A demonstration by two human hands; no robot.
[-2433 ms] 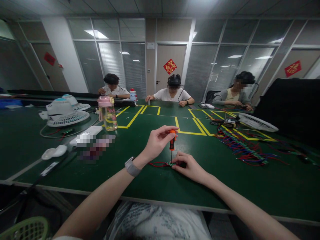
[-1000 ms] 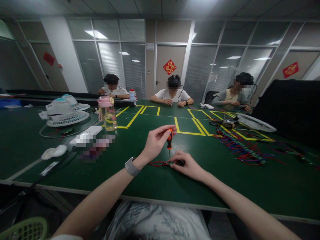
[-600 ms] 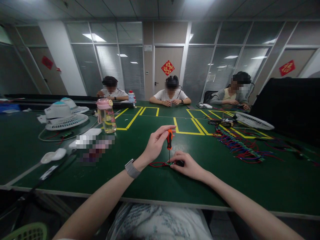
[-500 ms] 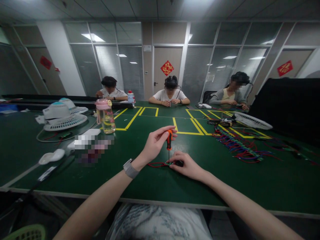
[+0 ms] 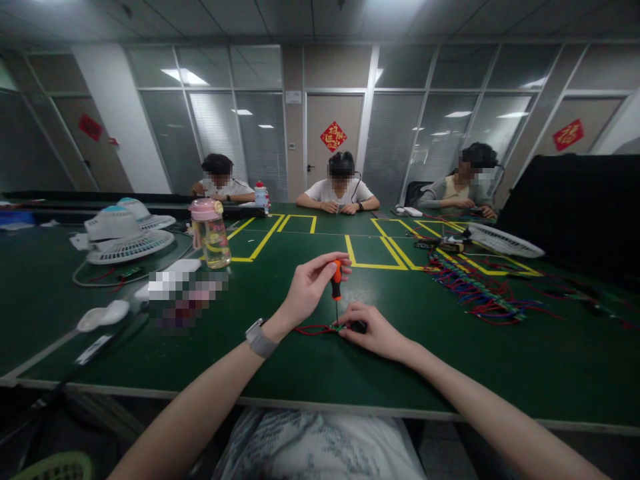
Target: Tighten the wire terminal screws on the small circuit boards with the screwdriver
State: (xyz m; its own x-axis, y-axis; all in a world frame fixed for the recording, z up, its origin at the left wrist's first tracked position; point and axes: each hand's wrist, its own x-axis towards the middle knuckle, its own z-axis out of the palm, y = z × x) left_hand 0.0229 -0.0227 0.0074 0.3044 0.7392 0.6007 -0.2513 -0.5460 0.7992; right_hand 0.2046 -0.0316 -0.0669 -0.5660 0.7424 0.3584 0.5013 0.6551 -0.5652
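My left hand is closed around the orange and black handle of a screwdriver, which stands nearly upright. Its tip meets a small green circuit board lying on the green table. Red wires run left from the board. With thumb and fingertips, my right hand pinches the board's right side. Something dark sits under the right hand's fingers, partly hidden.
Wired circuit boards lie in a row at the right, near a white fan grille. On the left stand a pink-lidded bottle and fan parts. Yellow tape marks the table. Several people sit across.
The screwdriver's handle has turned a little and shifted slightly left within my left hand. My right hand keeps its place on the circuit board.
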